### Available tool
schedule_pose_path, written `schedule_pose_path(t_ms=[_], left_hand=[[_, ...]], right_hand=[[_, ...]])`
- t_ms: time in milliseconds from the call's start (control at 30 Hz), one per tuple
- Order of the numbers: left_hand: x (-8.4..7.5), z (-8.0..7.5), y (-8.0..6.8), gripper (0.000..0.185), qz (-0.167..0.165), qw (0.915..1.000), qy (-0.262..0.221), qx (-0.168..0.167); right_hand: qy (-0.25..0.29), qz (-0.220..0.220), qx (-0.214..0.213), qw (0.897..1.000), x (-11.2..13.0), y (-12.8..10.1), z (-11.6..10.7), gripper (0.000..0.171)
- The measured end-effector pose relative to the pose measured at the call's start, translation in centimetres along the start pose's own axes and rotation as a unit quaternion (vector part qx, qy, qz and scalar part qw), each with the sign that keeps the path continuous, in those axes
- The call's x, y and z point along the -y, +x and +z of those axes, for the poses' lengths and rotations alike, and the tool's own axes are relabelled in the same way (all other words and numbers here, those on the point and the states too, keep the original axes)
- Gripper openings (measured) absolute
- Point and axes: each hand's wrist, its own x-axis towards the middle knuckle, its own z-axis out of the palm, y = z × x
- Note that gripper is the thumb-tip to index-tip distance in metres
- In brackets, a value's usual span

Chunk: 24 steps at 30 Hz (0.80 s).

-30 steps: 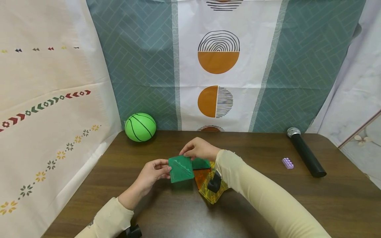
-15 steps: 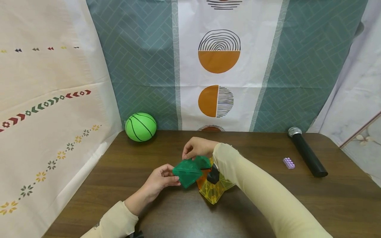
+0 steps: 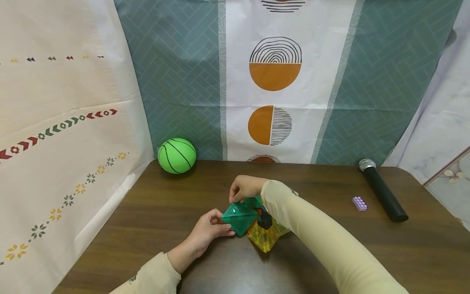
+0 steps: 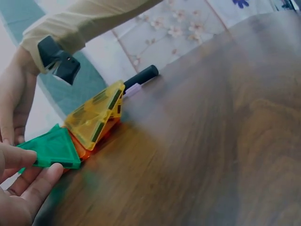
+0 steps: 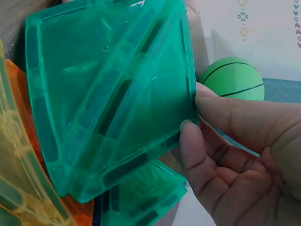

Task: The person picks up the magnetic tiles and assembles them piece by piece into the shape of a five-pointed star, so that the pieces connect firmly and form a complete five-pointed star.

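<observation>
left hand (image 3: 207, 230) pinches green tile (image 3: 239, 217) near-left edge | right hand (image 3: 245, 188) pinches its far corner | tile at table (image 3: 367, 253) centre, touching yellow tiles (image 3: 265, 237) | risk: thin fingertip pinches may slip, tile snapping onto the yellow tiles

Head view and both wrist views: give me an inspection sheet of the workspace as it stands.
Surface: dark wooden table.
Job's things: translucent green triangular plastic tiles, joined to orange and yellow tiles.
Clutter: green rubber ball, black microphone, lilac toy brick.
Hands: left hand and right hand pinch the green tiles.
Cables: nothing seen.
Surroundings: patterned cloth backdrops.
</observation>
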Motion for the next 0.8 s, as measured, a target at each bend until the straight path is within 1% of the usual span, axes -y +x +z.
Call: schedule_pose_path(t_ms=[233,333,433,533,800], left_hand=[[0.2,1.3,-0.1,0.022,-0.024,0.9991,-0.032,-0.018],[0.1,1.6,-0.1,0.022,-0.028,0.9985,-0.037,-0.029],[0.1,1.8,-0.2,0.020,-0.030,0.9980,-0.041,-0.038],[0.1,1.9,-0.2,0.019,-0.035,0.9978,-0.040,-0.040],[0.1,1.9,-0.1,0.018,-0.039,0.9971,-0.040,-0.051]], right_hand=[[-0.006,-0.002,0.008,1.000,-0.4,0.2,-0.1,0.014],[-0.006,-0.003,0.011,1.000,-0.4,0.2,-0.1,0.014],[-0.012,0.000,0.019,1.000,-0.3,0.2,0.0,0.013],[-0.023,0.001,0.027,0.999,-0.4,0.2,0.3,0.013],[-0.054,0.001,0.033,0.998,-0.3,0.2,0.7,0.012]])
